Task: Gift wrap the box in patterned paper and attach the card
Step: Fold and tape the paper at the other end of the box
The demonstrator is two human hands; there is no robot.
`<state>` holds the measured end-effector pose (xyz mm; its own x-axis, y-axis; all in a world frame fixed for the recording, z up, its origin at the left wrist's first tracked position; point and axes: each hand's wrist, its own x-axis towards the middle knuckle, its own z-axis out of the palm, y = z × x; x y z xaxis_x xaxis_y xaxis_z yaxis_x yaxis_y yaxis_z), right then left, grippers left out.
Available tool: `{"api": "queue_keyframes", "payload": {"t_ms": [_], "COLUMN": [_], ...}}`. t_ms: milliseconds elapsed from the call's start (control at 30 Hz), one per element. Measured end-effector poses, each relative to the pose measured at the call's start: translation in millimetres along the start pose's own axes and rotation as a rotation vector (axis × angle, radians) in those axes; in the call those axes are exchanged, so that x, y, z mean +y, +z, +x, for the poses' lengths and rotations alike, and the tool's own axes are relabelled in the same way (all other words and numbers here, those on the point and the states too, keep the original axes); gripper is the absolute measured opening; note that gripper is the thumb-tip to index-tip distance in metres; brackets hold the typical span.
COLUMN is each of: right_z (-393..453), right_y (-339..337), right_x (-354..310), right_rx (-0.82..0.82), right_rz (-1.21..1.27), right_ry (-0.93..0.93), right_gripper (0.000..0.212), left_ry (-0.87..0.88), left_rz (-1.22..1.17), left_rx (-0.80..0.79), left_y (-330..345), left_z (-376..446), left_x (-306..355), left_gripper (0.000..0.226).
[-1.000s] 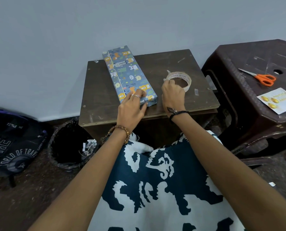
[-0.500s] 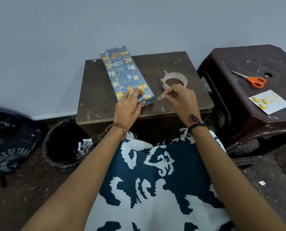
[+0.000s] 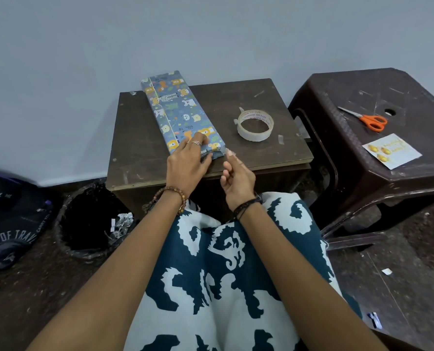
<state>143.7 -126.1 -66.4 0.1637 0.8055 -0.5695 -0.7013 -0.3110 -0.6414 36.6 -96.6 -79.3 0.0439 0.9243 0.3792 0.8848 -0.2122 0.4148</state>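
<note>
Head view: left hand (image 3: 186, 160) pressing flat-fingered on long blue animal-print wrapped box (image 3: 179, 115) at brown table's (image 3: 140, 150) near edge, right hand (image 3: 237, 173) pinching clear tape strip (image 3: 228, 152), risking folded flap springing loose.

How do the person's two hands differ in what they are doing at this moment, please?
The left hand lies flat on the wrapped box, pressing its near end down; the right hand is off the box, beside that end. The left holds nothing; the right pinches a small piece of clear tape. Both wear wrist bracelets.
</note>
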Motion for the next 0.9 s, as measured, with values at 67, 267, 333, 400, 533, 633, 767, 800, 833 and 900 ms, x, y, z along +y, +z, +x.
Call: {"api": "queue_keyframes", "payload": {"t_ms": [67, 267, 333, 400, 533, 633, 767, 800, 833, 900], "right_z": [1.1, -0.5, 0.9, 2.5, 5.3, 7.1, 8.6, 8.3, 8.0, 7.9], "right_y": [4.0, 10.6, 11.3, 11.9, 16.9, 21.2, 25.1, 25.9, 26.6, 26.8], "right_x": [4.6, 12.0, 13.1, 14.5, 16.7, 17.3, 18.9, 19.3, 19.7, 21.2], "right_rx": [0.010, 0.019, 0.021, 0.034, 0.075, 0.111, 0.146, 0.156, 0.167, 0.199], "right_rz": [0.046, 0.046, 0.040, 0.032, 0.006, -0.029, -0.059, -0.059, -0.064, -0.109], "right_ry": [-0.017, -0.044, -0.059, -0.077, -0.105, -0.129, -0.163, -0.169, -0.178, -0.206], "right_gripper": [0.005, 0.009, 0.009, 0.008, 0.006, 0.009, 0.011, 0.010, 0.009, 0.009], "left_ry": [0.000, 0.014, 0.018, 0.023, 0.063, 0.122, 0.252, 0.279, 0.303, 0.326], "left_rz": [-0.002, -0.005, 0.001, 0.007, 0.024, 0.045, 0.076, 0.095, 0.120, 0.172], "left_rx": [0.001, 0.001, 0.005, 0.008, 0.034, 0.069, 0.150, 0.156, 0.156, 0.146], "left_y": [-0.1, -0.9, -0.6, -0.1, -0.8, -0.7, 0.4, 1.3, 2.4, 4.5], "left_z": [-0.1, -0.2, -0.2, 0.1, -0.7, -2.2, -1.4, -0.9, -0.4, 0.3], "left_x": [0.0, -0.1, -0.2, -0.5, -0.7, -1.7, -3.9, -5.6, -7.5, -11.3], "left_gripper": [0.022, 0.022, 0.022, 0.022, 0.019, 0.016, 0.011, 0.009, 0.008, 0.009]}}
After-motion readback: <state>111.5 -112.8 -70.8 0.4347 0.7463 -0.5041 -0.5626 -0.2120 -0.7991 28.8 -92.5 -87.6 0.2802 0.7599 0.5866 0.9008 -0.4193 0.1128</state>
